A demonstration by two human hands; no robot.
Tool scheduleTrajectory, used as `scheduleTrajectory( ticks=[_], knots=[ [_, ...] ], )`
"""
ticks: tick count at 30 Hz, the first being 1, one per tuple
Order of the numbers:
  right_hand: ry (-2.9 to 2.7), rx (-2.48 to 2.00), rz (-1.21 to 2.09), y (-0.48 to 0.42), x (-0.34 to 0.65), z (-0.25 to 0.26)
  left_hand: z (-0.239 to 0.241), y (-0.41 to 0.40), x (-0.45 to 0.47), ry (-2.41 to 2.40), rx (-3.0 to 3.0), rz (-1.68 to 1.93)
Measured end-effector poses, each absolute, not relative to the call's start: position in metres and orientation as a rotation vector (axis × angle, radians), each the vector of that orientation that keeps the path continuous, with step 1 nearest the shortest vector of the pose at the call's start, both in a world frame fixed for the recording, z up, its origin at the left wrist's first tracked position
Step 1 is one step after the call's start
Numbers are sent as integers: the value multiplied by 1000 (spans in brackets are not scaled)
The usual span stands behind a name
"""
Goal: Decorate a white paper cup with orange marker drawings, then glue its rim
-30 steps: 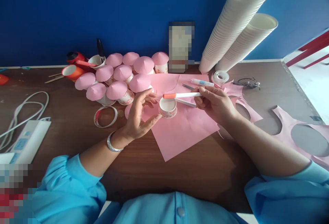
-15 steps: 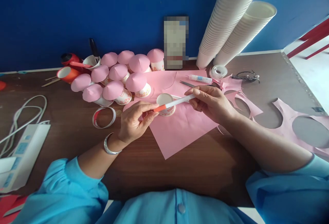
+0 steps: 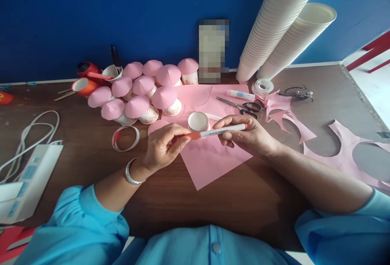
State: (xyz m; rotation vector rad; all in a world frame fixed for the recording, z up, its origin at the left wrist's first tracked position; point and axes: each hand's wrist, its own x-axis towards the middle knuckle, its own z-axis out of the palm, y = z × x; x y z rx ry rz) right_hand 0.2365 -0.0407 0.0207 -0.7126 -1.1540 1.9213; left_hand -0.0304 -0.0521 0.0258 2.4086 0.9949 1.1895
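Note:
A white marker (image 3: 217, 131) with an orange cap lies level between my two hands. My left hand (image 3: 163, 147) pinches its orange cap end between thumb and fingers. My right hand (image 3: 246, 135) is closed round the white barrel, with thumb below and fingers above. Just behind the marker an upturned paper cup (image 3: 198, 121) shows its pale base. It stands on a pink paper sheet (image 3: 204, 171), its lower part hidden by the marker. Beside my left hand lies a pink paper piece (image 3: 157, 127), partly covered by the hand.
Cups with pink cone tops (image 3: 137, 106) crowd the back left. Scissors (image 3: 240, 104), a glue tube (image 3: 240, 95) and a tape roll (image 3: 262, 87) lie behind my right hand. Tall cup stacks (image 3: 274, 29) stand at the wall. Paper scraps (image 3: 341, 147) lie right, a power strip (image 3: 27, 184) left.
My right hand has shifted from the marker's far end along the barrel, so that end now shows past the fingers. The marker is lower and more level. My left hand keeps the cap end.

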Motion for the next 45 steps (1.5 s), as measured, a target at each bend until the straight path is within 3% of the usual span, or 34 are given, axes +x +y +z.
scheduleTrajectory(
  ticks=[5,13,20,26,31,36,45],
  knots=[
    [-1160,-746,1873,-37,241,23,24,-49,-34,849,2451,1146],
    [-1174,-800,1739,-31,244,21,11,-44,-38,1037,2251,1233],
    [-1181,-1110,1328,-13,259,14,7,-40,-31,1100,2275,1210],
    [-1272,-1288,1212,-6,259,13,8,-38,-28,1112,2331,1167],
    [-1879,-1443,591,-3,269,16,6,-36,-29,1151,2362,1160],
    [-2045,-1484,-11,9,282,13,1,-36,-26,1137,2356,1012],
    [-2152,-1655,-80,31,294,-8,-6,-37,-26,1190,2339,873]
  ],
)
